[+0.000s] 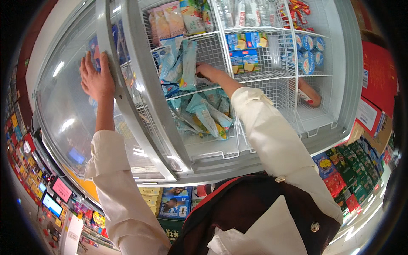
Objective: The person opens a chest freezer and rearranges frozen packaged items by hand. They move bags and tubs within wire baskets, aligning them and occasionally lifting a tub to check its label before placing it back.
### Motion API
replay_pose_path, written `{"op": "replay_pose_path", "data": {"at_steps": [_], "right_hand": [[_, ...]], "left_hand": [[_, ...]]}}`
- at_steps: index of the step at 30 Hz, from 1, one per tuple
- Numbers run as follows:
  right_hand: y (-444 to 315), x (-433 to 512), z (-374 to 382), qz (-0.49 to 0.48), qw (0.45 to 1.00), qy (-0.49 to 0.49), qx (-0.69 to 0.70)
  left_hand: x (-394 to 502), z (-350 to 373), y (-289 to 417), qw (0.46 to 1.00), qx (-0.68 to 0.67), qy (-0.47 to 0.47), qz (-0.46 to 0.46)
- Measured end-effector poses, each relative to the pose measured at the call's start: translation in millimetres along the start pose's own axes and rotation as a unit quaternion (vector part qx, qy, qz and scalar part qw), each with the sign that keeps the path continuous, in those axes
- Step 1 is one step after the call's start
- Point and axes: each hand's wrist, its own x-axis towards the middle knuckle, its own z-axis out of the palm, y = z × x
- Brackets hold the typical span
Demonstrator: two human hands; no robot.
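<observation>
My left hand (98,76) rests flat with fingers spread on the sliding glass lid (63,95) of a chest freezer, by its grey frame. Inside a white wire basket, my right hand (207,72) is at the right edge of a light-blue ice cream packet (189,63); its fingertips are partly hidden, so a grip cannot be made out. More blue packets (170,63) lean to the left of it. Nearer me, below a wire divider (191,92), light-blue cone-shaped wrapped ice creams (204,111) lie in a loose pile. Pink packets (165,19) stand in the basket beyond.
Wire dividers split off blue boxes (244,60), blue-lidded tubs (307,43), clear-wrapped packs (251,12) and red packets (298,12). A tube-shaped package (309,92) lies at the right. The freezer's grey front rim (223,169) runs before my body, with stacked cartons (175,204) below.
</observation>
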Motion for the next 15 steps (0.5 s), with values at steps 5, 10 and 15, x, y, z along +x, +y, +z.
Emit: {"op": "replay_pose_path", "data": {"at_steps": [5, 10, 15], "right_hand": [[-17, -14, 11, 0.051, 0.979, 0.036, 0.194], [-22, -12, 18, 0.024, 0.959, 0.004, 0.282], [-25, -6, 22, -0.002, 0.931, -0.02, 0.365]], "left_hand": [[-2, -3, 6, 1.0, -0.008, -0.019, -0.013], [-2, -5, 8, 1.0, -0.014, -0.016, -0.005], [-3, -4, 8, 1.0, -0.014, -0.014, -0.008]]}}
